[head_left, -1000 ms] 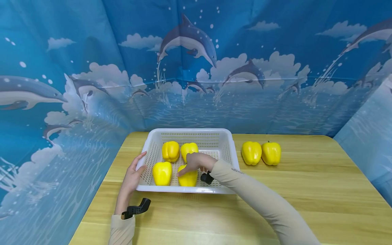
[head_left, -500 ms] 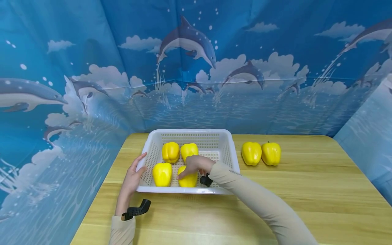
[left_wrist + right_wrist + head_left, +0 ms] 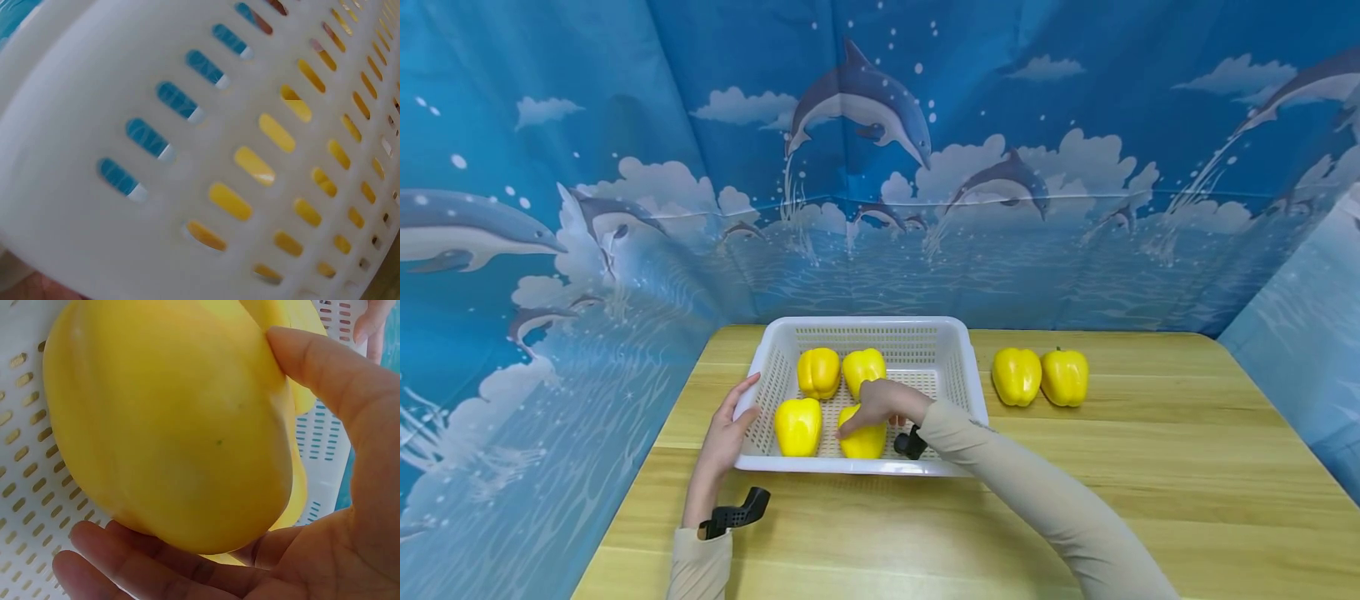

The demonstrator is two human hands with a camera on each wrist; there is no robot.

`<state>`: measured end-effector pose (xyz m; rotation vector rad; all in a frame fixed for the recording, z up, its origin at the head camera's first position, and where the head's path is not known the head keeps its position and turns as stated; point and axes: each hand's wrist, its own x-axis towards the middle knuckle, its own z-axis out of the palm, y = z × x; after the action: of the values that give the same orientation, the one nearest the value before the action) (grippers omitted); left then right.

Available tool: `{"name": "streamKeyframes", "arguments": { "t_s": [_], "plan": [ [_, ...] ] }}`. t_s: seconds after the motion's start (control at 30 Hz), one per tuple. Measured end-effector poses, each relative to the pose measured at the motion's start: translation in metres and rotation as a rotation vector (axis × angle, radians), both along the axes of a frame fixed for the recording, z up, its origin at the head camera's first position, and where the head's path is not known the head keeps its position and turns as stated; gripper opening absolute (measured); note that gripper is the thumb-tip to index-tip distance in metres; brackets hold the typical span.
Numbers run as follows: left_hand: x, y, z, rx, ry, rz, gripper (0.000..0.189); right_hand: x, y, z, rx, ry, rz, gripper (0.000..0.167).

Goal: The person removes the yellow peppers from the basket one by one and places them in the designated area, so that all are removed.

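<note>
In the head view a white slotted plastic basket (image 3: 880, 467) holds several yellow bell peppers. My right hand (image 3: 880, 404) reaches into it and grips the front-right bell pepper (image 3: 863, 442). Seen from the right wrist, the thumb (image 3: 319, 365) lies on one side of this bell pepper (image 3: 175, 425) and the fingers are spread along another. At the basket's left side, my left hand (image 3: 724, 433) holds the rim, thumb toward the inside. The left wrist view is filled by the basket wall (image 3: 75, 125), with yellow showing through its slots and most of the hand hidden.
Beside the held one sits another bell pepper (image 3: 798, 427); behind are two more, a left one (image 3: 818, 372) and a right one (image 3: 863, 371). On the wooden table (image 3: 1150, 467), right of the basket, two bell peppers (image 3: 1017, 377) stand together. A blue dolphin curtain (image 3: 880, 250) hangs behind.
</note>
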<state>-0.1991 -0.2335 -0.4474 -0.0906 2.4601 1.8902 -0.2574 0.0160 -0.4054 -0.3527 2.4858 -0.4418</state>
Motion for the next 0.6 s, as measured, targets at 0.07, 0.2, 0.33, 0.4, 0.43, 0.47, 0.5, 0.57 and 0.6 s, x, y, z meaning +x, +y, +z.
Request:
{"name": "streamKeyframes", "arguments": {
  "t_s": [0.07, 0.2, 0.33, 0.4, 0.43, 0.47, 0.5, 0.57, 0.6],
  "plan": [
    [0.0, 0.0, 0.0, -0.004, 0.001, 0.001, 0.049, 0.0, 0.003, 0.001, -0.022, 0.003, -0.001, 0.075],
    [0.0, 0.001, 0.0, -0.008, 0.003, -0.001, 0.049, -0.002, 0.011, 0.002, -0.073, -0.003, 0.0, 0.081],
    [-0.001, 0.001, -0.001, -0.016, -0.004, 0.002, 0.049, -0.002, 0.018, 0.006, -0.113, -0.014, -0.001, 0.089],
    [0.0, 0.001, -0.001, -0.023, -0.011, 0.008, 0.049, -0.002, 0.022, 0.009, -0.138, -0.017, -0.004, 0.091],
    [0.0, 0.001, -0.001, -0.027, -0.014, 0.009, 0.049, -0.001, 0.024, 0.01, -0.15, -0.012, -0.003, 0.089],
    [0.0, 0.001, -0.001, -0.03, -0.017, 0.011, 0.049, -0.001, 0.025, 0.012, -0.166, -0.007, -0.003, 0.086],
    [0.0, 0.001, -0.001, -0.032, -0.018, 0.013, 0.049, -0.001, 0.027, 0.014, -0.183, 0.0, -0.004, 0.084],
    [0.0, 0.001, -0.001, -0.032, -0.021, 0.015, 0.049, -0.001, 0.03, 0.017, -0.217, 0.016, -0.003, 0.078],
    [0.0, 0.002, -0.002, -0.032, -0.022, 0.016, 0.049, 0.0, 0.031, 0.018, -0.237, 0.027, -0.001, 0.075]
  ]
}}
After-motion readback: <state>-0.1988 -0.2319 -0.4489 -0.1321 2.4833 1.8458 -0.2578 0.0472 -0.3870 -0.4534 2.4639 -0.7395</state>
